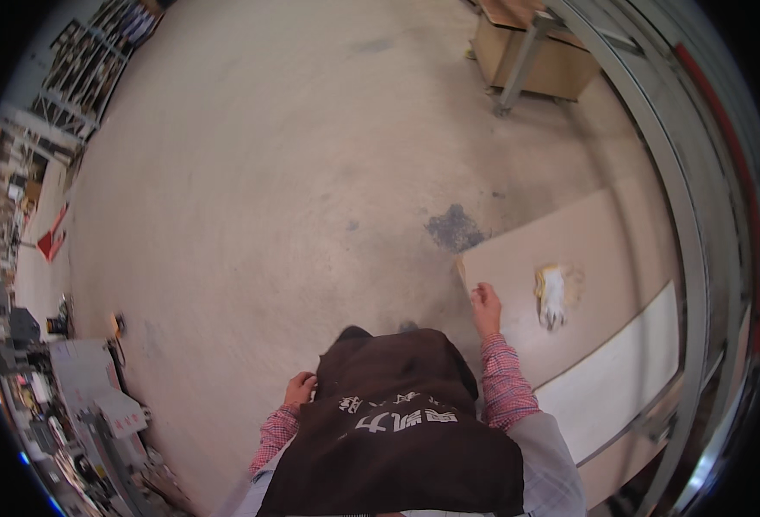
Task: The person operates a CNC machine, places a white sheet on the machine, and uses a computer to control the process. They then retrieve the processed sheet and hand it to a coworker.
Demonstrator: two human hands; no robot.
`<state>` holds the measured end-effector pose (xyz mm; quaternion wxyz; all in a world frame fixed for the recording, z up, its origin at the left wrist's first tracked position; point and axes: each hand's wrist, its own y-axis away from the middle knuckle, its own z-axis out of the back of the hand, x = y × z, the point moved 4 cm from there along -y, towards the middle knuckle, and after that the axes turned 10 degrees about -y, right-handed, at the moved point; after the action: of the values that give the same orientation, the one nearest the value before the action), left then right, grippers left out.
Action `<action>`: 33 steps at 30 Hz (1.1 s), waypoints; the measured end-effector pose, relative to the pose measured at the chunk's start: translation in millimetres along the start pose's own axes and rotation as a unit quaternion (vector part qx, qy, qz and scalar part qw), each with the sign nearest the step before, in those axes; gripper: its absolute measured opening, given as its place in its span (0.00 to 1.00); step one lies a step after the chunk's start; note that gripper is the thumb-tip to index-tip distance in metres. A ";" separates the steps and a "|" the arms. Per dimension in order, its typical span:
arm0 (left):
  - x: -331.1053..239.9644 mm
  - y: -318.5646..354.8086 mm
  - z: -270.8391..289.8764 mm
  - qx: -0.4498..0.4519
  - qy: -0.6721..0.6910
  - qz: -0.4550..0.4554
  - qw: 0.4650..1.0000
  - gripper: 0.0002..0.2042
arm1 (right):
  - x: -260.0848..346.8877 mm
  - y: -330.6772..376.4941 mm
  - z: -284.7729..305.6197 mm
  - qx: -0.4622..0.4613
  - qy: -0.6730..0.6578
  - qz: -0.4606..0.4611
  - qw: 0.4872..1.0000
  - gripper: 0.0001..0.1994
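My left hand (301,388) hangs low beside the brown apron (389,362), its fingers curled in; whether anything small is inside them is hidden. My right hand (485,308) is held out beyond the apron, near the left corner of a brown board-like surface (518,250). Its fingers bend loosely, a little apart, with nothing visible in them. On that surface, to the right of this hand, lies a white and yellow work glove (552,297). A white sheet (621,379) rests on the same surface, closer to me.
A grey metal frame (686,215) bends along the right side. At the far right stands a wheeled wooden cabinet (535,65). Grey machinery (104,388) is at the left, with loaded racks (83,73) farther off. The concrete floor (268,172) has a dark stain (456,226).
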<state>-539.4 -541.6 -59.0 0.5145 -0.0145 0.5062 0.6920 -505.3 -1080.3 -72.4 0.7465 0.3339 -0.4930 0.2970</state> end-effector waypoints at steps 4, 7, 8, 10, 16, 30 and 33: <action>137.3 -35.5 -34.1 -0.025 0.011 0.025 0.999 0.15 | 34.5 -49.8 -87.0 0.178 0.060 0.005 0.982 0.13; 140.8 -16.7 -17.9 0.025 0.044 0.230 0.972 0.15 | 54.9 -94.8 -146.4 0.258 0.119 0.012 0.959 0.15; 135.2 -23.9 5.6 0.037 0.029 0.245 0.968 0.15 | 56.9 -111.9 -169.1 0.274 0.106 0.014 0.956 0.15; 112.9 -47.3 73.8 0.063 -0.015 0.248 0.967 0.15 | 27.0 -108.3 -199.3 0.291 0.107 -0.003 0.951 0.16; -37.2 -248.9 145.3 0.204 -0.012 0.136 0.970 0.14 | 80.3 -150.0 -166.4 0.139 0.127 -0.105 0.976 0.15; -340.9 -451.0 181.6 0.153 0.040 0.086 0.984 0.23 | 10.7 -23.7 97.3 -0.440 0.175 -0.493 0.730 0.41; -362.6 -442.6 124.1 0.238 -0.086 0.054 0.966 0.21 | -23.3 -28.8 144.0 -0.509 0.163 -0.463 0.707 0.44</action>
<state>14.9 -724.3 -105.8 0.5069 0.1954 0.6104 0.5765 -568.4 -1214.2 -58.3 0.9156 0.0359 -0.2240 -0.3321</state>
